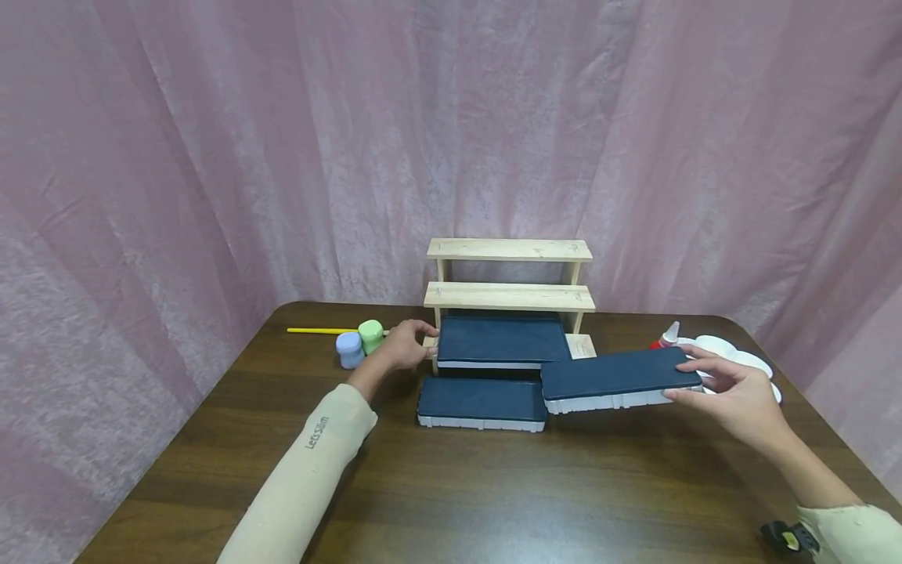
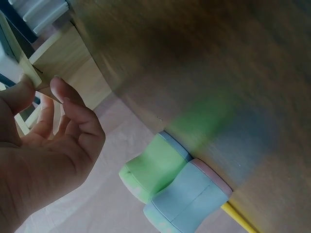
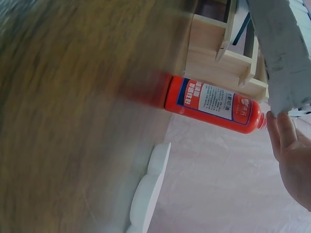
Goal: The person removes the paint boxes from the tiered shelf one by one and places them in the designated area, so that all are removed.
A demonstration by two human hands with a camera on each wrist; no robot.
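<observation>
While a blue container [image 1: 350,351] and green container [image 1: 370,335] stand together, the left hand [image 1: 402,346] pinches the lowest step [image 1: 582,345] of the wooden rack [image 1: 509,296]; a front case [image 1: 481,401] lies on the surface [image 1: 423,501], a second case [image 1: 502,342] on that step, and a third case [image 1: 613,376] (raised, tilted) is gripped by the right hand [image 1: 743,401].

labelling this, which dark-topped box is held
The rightmost box, gripped by the right hand; the rear box sits on the lowest shelf, the front box on the table.

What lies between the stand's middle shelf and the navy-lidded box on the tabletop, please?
In the head view, another navy-lidded box and the wooden bottom shelf lie between the middle shelf and the tabletop box.
</observation>
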